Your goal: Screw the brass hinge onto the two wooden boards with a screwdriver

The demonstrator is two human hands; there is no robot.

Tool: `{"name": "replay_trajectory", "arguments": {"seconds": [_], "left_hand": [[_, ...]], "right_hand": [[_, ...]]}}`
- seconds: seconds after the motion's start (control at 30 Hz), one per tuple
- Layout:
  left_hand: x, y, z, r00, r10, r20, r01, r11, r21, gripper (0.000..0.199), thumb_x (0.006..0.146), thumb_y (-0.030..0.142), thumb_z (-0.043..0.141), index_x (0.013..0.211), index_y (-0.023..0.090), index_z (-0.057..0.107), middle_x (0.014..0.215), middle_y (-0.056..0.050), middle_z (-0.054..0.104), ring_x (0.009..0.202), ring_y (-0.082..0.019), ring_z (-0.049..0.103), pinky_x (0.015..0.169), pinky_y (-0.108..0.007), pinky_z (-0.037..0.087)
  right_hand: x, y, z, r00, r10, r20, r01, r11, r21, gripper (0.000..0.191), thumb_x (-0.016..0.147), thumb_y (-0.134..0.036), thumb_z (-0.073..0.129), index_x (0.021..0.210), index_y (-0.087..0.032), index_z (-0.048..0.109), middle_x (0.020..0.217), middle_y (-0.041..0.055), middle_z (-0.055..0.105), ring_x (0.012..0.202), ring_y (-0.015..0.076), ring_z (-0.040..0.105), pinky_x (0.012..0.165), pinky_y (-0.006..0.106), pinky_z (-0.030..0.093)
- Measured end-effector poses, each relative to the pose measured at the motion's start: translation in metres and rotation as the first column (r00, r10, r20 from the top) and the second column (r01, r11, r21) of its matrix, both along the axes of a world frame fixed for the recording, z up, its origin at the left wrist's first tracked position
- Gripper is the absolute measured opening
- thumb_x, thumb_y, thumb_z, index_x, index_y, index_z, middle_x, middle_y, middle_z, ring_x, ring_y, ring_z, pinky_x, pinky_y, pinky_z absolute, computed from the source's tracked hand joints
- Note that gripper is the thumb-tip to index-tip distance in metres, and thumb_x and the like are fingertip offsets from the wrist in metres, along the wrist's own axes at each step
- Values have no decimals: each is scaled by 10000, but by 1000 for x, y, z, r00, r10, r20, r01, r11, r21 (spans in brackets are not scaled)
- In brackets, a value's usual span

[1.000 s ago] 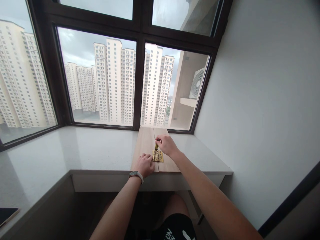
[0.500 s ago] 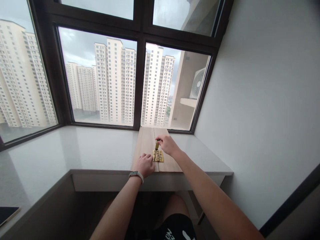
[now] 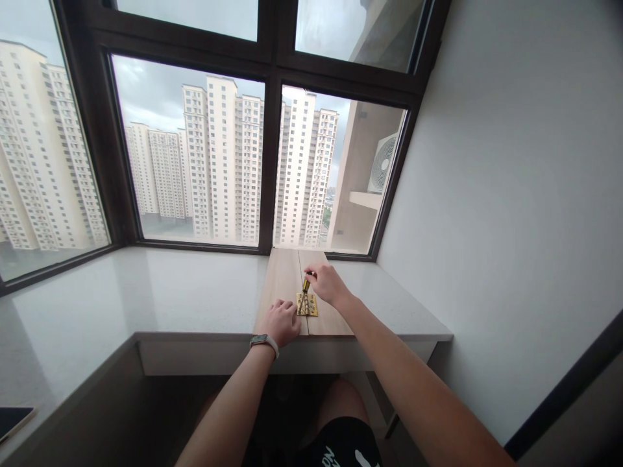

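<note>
Hinge (image 3: 313,305) on wood boards (image 3: 282,279); R hand (image 3: 325,283) grips screwdriver (image 3: 306,285).

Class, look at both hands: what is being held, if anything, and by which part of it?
The right hand holds a yellow-and-black, screwdriver-like tool by the top end of its handle. The left hand rests on pale wooden boards.

A glossy white counter (image 3: 195,292) carries 2 pale wooden boards (image 3: 281,279), laid side by side with a thin seam between them. A gold-colored hinge (image 3: 313,305) lies flat across the seam near the boards' front edge. At far left, a dark, flat object (image 3: 13,421), partly out of view, rests on the counter.
</note>
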State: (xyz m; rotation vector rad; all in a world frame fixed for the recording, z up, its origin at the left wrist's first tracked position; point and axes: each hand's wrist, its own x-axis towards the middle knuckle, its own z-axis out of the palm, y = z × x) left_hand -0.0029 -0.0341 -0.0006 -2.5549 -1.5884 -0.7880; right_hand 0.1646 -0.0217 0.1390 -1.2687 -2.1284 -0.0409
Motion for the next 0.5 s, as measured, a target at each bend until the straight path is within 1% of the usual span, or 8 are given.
{"name": "replay_trajectory", "arguments": {"seconds": [0.1, 0.17, 0.33, 0.5], "left_hand": [[0, 0, 0, 1000, -6, 6, 7, 1000, -1, 210, 940, 344, 528, 1065, 256, 672, 1148, -90, 664, 1141, -289, 529, 941, -413, 426], [0, 1, -1, 1000, -10, 5, 10, 1000, -5, 213, 941, 343, 527, 1071, 256, 672, 1159, -90, 660, 1149, -288, 525, 945, -414, 424], [-1, 1, -1, 1000, -9, 2, 9, 1000, -8, 212, 946, 331, 524, 1076, 255, 673, 1173, -85, 657, 1158, -281, 521, 962, -411, 420], [-1, 0, 0, 1000, -13, 2, 13, 1000, 3, 209, 946, 334, 525, 1078, 258, 668, 1169, -80, 657, 1160, -282, 515, 965, -414, 413]], "right_hand": [[2, 0, -1, 999, 42, -34, -42, 999, -1, 222, 946, -142, 585, 1066, -210, 759, 1055, 60, 758, 949, 176, 686, 879, 264, 488], [4, 0, -2, 998, 42, -57, -43, 999, -19, 238, 949, -138, 573, 1065, -214, 767, 1063, 59, 761, 960, 180, 692, 884, 265, 494], [3, 1, -1, 998, -23, -50, 21, 999, -28, 181, 940, -181, 602, 995, -216, 771, 994, 58, 760, 899, 186, 686, 823, 266, 492], [-3, -2, -2, 996, -92, 4, 92, 995, 46, 142, 926, -183, 588, 924, -201, 729, 924, 68, 726, 855, 183, 646, 776, 267, 457]]}}
